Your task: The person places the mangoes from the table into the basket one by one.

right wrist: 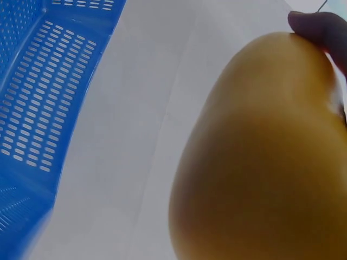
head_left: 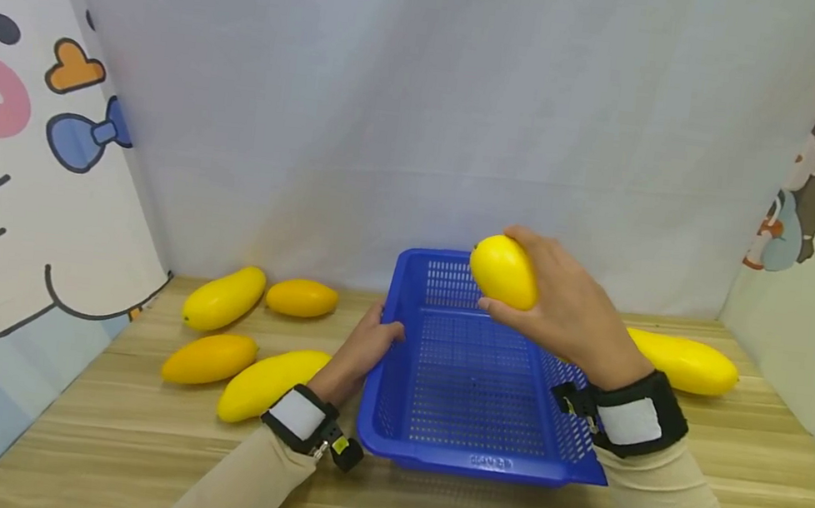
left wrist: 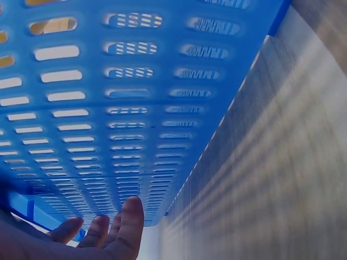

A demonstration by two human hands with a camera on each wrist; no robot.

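A blue plastic basket (head_left: 474,461) with slotted walls stands in front of me. My left hand (head_left: 364,348) grips its left rim, thumb over the top; its fingers show against the slotted outer wall in the left wrist view. My right hand (head_left: 569,306) holds a smooth, bright yellow papaya-like fruit (head_left: 503,272) above the basket's far right part, thumb below and fingers over the top. Close up in the right wrist view, the same fruit (right wrist: 260,157) looks pear-shaped, and the basket (right wrist: 49,97) lies apart from it at the left.
Left of the basket lie two bright yellow fruits (head_left: 224,298) and two smaller orange-yellow, mango-like ones (head_left: 302,298). Another long yellow fruit (head_left: 689,366) lies at the right, behind my right wrist. A pale curtain (head_left: 393,118) hangs behind the wooden table (head_left: 753,469).
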